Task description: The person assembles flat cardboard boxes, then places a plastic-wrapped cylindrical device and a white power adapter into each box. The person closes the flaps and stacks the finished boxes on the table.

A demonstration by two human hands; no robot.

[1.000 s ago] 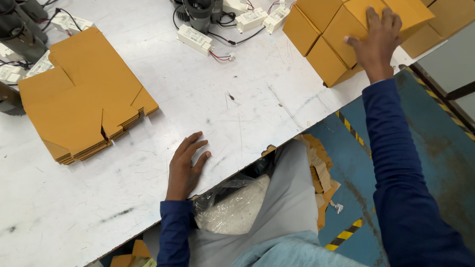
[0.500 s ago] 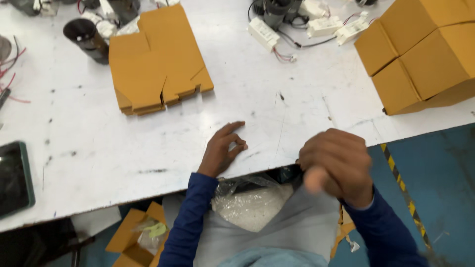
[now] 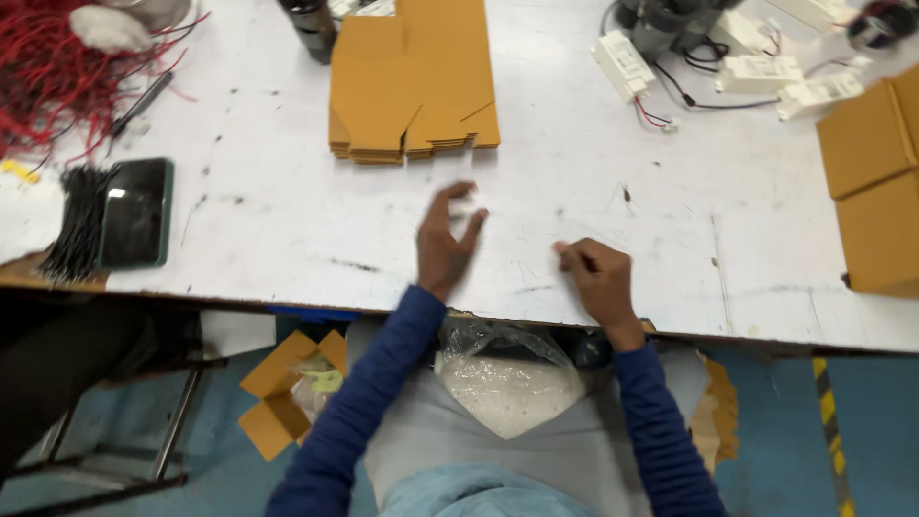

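The left hand [image 3: 445, 244] rests on the white tabletop [image 3: 287, 220] with thumb and fingers curled around a small pale piece [image 3: 466, 203]; motion blur hides whether the grip has closed on it. The right hand [image 3: 595, 278] lies near it on the tabletop, its grip curled narrow, with nothing visible in it. Just beyond the left hand sits a stack of flat cartons [image 3: 412, 81]. Folded boxes [image 3: 876, 182] stand well apart at the right edge, white drivers [image 3: 622, 65] with wires lie at the far side, and a phone [image 3: 136, 213] lies to the left beside black ties [image 3: 77, 225] and red wires [image 3: 48, 72]. A clear bag [image 3: 507, 378] rests in the lap.
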